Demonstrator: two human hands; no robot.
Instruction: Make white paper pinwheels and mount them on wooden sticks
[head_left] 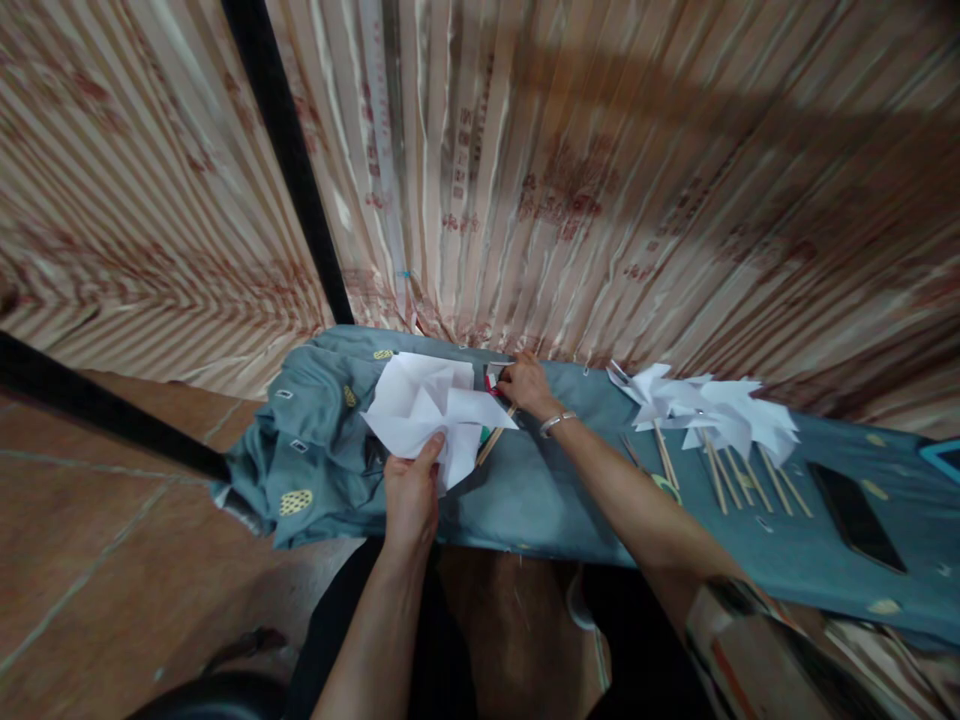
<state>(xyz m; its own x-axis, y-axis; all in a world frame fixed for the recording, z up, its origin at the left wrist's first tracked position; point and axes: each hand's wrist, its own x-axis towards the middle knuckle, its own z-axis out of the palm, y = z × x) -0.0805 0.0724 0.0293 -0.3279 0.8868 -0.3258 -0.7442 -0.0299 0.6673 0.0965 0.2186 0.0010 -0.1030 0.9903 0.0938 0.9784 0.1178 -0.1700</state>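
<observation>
My left hand (pixel 411 492) pinches the lower edge of a folded white paper pinwheel (pixel 431 408) and holds it above a blue-grey cloth (pixel 525 495). A wooden stick (pixel 495 438) pokes out from under the paper. Farther back, my right hand (pixel 526 385), with a bracelet on the wrist, is closed over small items at the far edge of the cloth; what its fingers grip is too small to name.
Several finished white pinwheels on wooden sticks (pixel 709 420) lie to the right on the cloth. A black phone (pixel 855 517) lies beyond them, a teal object (pixel 946 458) at the right edge. Striped curtain (pixel 600 170) behind, black pole (pixel 289 150), tiled floor (pixel 97 560) left.
</observation>
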